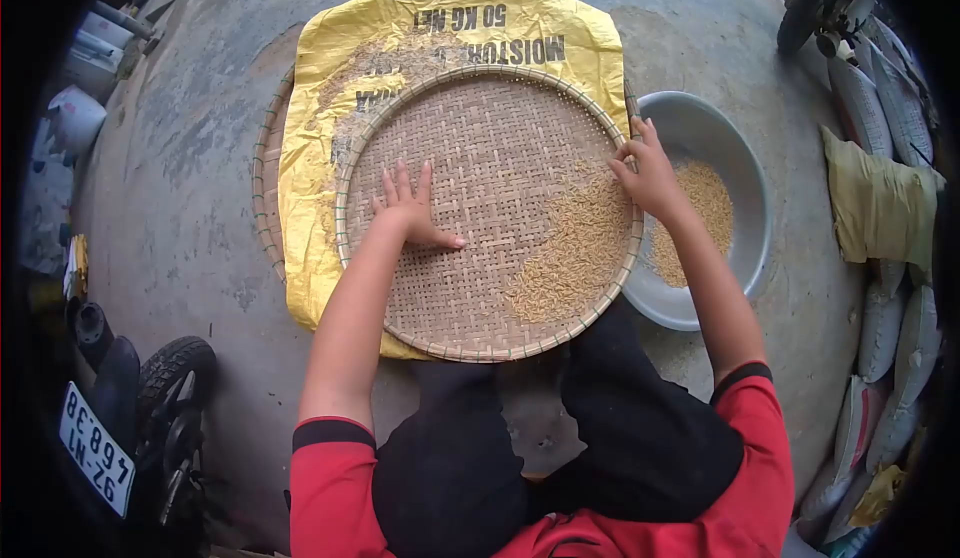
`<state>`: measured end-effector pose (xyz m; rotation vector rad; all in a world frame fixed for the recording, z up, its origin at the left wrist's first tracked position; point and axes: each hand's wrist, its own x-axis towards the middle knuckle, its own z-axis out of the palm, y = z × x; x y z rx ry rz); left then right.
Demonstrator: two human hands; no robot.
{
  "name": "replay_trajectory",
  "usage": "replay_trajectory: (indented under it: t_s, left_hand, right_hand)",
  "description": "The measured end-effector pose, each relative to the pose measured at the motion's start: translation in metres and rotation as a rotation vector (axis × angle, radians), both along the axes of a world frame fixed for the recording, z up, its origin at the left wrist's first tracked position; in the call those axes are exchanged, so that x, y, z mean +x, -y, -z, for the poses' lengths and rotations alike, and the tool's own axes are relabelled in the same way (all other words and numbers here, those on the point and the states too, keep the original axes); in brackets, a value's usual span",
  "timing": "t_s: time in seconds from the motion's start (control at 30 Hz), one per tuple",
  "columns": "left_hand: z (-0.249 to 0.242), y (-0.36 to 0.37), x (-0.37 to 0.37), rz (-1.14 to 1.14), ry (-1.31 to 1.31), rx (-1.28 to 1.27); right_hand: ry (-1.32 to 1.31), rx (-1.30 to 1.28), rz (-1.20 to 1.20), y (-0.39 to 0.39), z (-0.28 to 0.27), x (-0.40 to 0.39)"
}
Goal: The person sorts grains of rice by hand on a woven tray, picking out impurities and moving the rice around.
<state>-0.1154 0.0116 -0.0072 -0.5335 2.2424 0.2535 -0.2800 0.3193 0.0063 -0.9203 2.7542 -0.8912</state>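
Note:
A round woven bamboo winnowing tray (470,148) rests in front of my knees, over a yellow printed sack (310,188). Unhusked rice grains (570,253) lie in a heap on the tray's right side. My left hand (408,210) is flat on the weave left of the middle, fingers spread, holding nothing. At the right rim, my right hand (648,173) is closed with its fingers around the tray's edge. Just beyond that hand stands a grey metal basin (752,173) with more grain (705,213) inside; my right forearm crosses over it.
Another woven tray (268,168) shows partly under the yellow sack. Chaff (375,63) is scattered on the sack. A motorbike wheel (175,388) is at the lower left. Filled sacks (875,328) are stacked along the right side on the concrete floor (220,148).

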Motion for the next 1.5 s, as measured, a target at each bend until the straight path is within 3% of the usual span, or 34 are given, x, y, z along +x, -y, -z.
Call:
replay_trajectory:
  t_s: [0.17, 0.37, 0.43, 0.47, 0.53, 0.6, 0.63, 0.7, 0.77, 0.93, 1.5]
  left_hand:
    - [0.000, 0.000, 0.000, 0.000, -0.002, 0.008]
    - [0.001, 0.001, 0.000, 0.005, 0.005, 0.007]
    - [0.001, 0.001, 0.000, 0.005, 0.013, 0.004]
    - [0.001, 0.001, 0.000, 0.007, 0.012, 0.001]
    - [0.002, 0.001, 0.000, 0.018, 0.012, -0.006]
    - [0.003, 0.001, -0.001, 0.004, 0.009, -0.007]
    - [0.003, 0.001, 0.000, 0.008, 0.011, -0.007]
    - [0.004, 0.001, 0.000, 0.006, -0.009, -0.009]
    - [0.003, 0.001, 0.000, 0.004, -0.005, -0.007]
    - [0.004, 0.001, 0.001, -0.008, -0.005, 0.005]
    - [-0.001, 0.000, 0.000, -0.001, 0.002, 0.007]
  right_hand:
    - [-0.013, -0.175, 0.290, -0.066, -0.016, 0.000]
    - [0.097, 0.236, 0.478, -0.127, 0.011, 0.004]
    - [0.176, -0.032, 0.472, -0.119, 0.013, 0.002]
    - [0.180, -0.036, 0.476, -0.105, 0.006, 0.006]
    - [0.133, -0.271, 0.306, -0.070, -0.013, 0.010]
    - [-0.018, -0.135, -0.005, -0.048, -0.024, 0.009]
    - [-0.017, -0.136, -0.001, -0.038, -0.027, 0.008]
    - [0.021, 0.051, -0.210, -0.020, -0.032, 0.009]
    - [0.066, 0.174, -0.199, -0.010, -0.036, 0.014]
    - [-0.157, 0.556, -0.184, 0.003, -0.026, 0.017]
    - [0.022, 0.368, -0.107, 0.003, -0.026, 0.014]
